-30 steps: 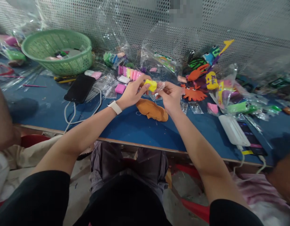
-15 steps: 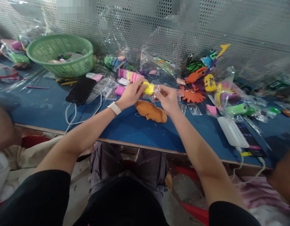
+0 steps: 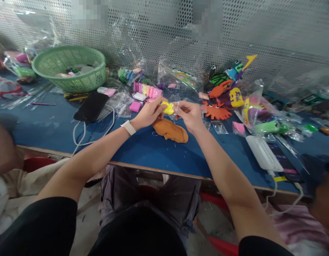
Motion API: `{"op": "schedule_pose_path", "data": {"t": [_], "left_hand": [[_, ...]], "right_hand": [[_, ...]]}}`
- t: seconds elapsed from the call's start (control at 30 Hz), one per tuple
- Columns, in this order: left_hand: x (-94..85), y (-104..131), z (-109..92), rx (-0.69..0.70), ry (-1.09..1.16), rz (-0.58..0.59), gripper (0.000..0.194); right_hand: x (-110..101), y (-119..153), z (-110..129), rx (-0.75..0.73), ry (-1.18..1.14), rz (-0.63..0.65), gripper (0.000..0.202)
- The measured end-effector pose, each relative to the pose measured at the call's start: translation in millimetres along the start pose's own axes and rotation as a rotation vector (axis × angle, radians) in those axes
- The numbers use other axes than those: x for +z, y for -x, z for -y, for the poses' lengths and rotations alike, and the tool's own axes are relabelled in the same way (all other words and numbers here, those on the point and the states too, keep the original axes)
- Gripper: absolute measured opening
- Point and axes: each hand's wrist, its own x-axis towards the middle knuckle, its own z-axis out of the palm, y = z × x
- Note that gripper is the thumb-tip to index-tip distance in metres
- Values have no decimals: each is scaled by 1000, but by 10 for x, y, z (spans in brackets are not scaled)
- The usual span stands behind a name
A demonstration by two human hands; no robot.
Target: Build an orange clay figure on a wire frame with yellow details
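Observation:
A small lump of bright yellow modelling clay [image 3: 168, 108] is held above the blue table, between my two hands. My left hand [image 3: 150, 112] has its fingers closed on the clay from the left. On the other side my right hand [image 3: 189, 113] pinches a clear plastic wrapper [image 3: 176, 106] against the clay's right end. Just below them lies a long brown-orange clay piece [image 3: 171, 130] with a fine thread by its left end. An orange clay crab [image 3: 217, 110] with eyes is right of my right hand.
A green basket [image 3: 70, 83], a black phone [image 3: 91, 106] with a white cable, and pink clay blocks [image 3: 147, 90] are at left and behind. Clay figures [image 3: 228, 80] stand at right; a power bank [image 3: 263, 153] lies beside another phone [image 3: 284, 161]. People sit on both sides.
The whole view has shifted slightly, so the table things sit a little lower in the picture. My hands keep nearly the same hold on the yellow clay and wrapper.

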Motion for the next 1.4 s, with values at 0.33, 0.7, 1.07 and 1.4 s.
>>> {"op": "schedule_pose_path", "data": {"t": [0.33, 0.7, 1.07, 1.4], "left_hand": [[55, 48, 0, -43, -15, -86, 22], [85, 26, 21, -87, -9, -128, 24], [149, 21, 63, -121, 143, -138, 59], [84, 36, 29, -46, -47, -175, 71]], "right_hand": [[1, 17, 11, -109, -1, 50, 41], [43, 49, -34, -200, 86, 52, 37], [44, 71, -30, -265, 219, 56, 42], [117, 104, 42, -219, 341, 60, 69]]}}
